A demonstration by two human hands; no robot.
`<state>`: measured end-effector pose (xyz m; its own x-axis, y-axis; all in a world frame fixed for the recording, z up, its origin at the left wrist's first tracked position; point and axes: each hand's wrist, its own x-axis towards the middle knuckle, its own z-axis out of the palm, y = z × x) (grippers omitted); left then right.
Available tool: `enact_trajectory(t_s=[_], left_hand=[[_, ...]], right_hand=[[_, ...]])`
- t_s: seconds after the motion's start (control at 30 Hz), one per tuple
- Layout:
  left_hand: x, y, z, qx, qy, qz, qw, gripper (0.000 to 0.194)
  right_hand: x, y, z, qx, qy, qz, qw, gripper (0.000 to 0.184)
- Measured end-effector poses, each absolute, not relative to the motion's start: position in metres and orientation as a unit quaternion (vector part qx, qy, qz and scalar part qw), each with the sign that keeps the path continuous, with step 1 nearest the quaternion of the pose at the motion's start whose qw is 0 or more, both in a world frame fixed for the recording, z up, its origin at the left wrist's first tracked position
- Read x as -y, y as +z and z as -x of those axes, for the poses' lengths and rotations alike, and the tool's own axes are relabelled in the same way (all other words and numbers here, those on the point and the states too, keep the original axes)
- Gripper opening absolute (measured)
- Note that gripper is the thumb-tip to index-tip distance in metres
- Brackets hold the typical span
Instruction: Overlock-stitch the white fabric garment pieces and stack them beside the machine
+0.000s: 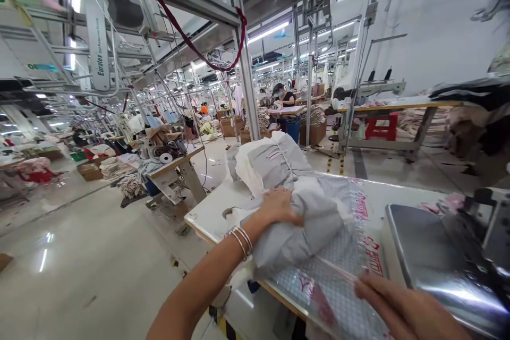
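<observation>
My left hand (279, 207), with thin bangles on the wrist, presses down on a bundle of grey folded garments (295, 223) lying on a white worktable (207, 215). Its fingers curl over the cloth. The bundle lies partly inside a clear plastic bag (338, 271) with red print and a dotted pattern. My right hand (398, 308) holds the bag's near edge at the lower right, fingers stretched along the plastic. More grey fabric (271, 162) is heaped behind the bundle.
A shiny metal plate (430, 260) of a machine sits on the table at the right. Other sewing tables (175, 162) with fabric piles stand across the aisle. A person (285, 98) works far back. Overhead rails and a red cord (179, 26) hang above.
</observation>
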<state>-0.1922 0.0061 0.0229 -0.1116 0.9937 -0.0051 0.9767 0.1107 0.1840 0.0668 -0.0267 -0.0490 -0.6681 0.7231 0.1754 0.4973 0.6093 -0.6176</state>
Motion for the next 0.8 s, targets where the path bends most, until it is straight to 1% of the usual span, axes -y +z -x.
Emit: enact_trajectory(t_s=[0.07,0.13,0.17,0.27,0.33,0.4,0.53,0.63,0.67,0.7,0.77,0.8], left_hand=[[0.006,0.019,0.181,-0.729,0.098,-0.677,0.012,0.079],[0.021,0.013,0.17,-0.719,0.131,-0.682,-0.039,0.079],[0.027,0.01,0.166,-0.709,0.155,-0.685,-0.068,0.075],[0.039,0.003,0.162,-0.656,0.23,-0.704,-0.146,0.052],[0.039,-0.001,0.163,-0.62,0.254,-0.721,-0.175,0.04],[0.035,-0.004,0.165,-0.601,0.262,-0.732,-0.188,0.037],[0.029,-0.01,0.168,-0.569,0.304,-0.737,-0.201,0.04],[0.027,-0.014,0.167,-0.537,0.343,-0.745,-0.195,0.044],[0.026,-0.014,0.167,-0.527,0.359,-0.746,-0.191,0.041],[0.025,-0.015,0.167,-0.518,0.374,-0.746,-0.187,0.034],[0.021,-0.017,0.169,-0.504,0.4,-0.744,-0.181,0.013],[0.019,-0.019,0.17,-0.5,0.409,-0.742,-0.181,0.009]], right_hand=[[0.018,-0.023,-0.057,0.874,0.273,0.35,0.197,0.042],[0.003,-0.001,-0.038,0.867,0.291,0.341,0.217,0.045],[-0.006,0.007,-0.027,0.864,0.297,0.334,0.232,0.046],[-0.03,0.025,0.002,0.862,0.306,0.305,0.266,0.045],[-0.038,0.031,0.016,0.858,0.312,0.288,0.289,0.042],[-0.042,0.034,0.024,0.85,0.315,0.28,0.316,0.04],[-0.042,0.035,0.024,0.836,0.333,0.242,0.362,0.039],[-0.046,0.032,0.024,0.805,0.386,0.238,0.382,0.044],[-0.047,0.03,0.026,0.791,0.414,0.239,0.381,0.046],[-0.048,0.027,0.029,0.778,0.444,0.235,0.378,0.048],[-0.049,0.019,0.037,0.751,0.5,0.214,0.375,0.049],[-0.049,0.014,0.042,0.734,0.523,0.204,0.383,0.048]])
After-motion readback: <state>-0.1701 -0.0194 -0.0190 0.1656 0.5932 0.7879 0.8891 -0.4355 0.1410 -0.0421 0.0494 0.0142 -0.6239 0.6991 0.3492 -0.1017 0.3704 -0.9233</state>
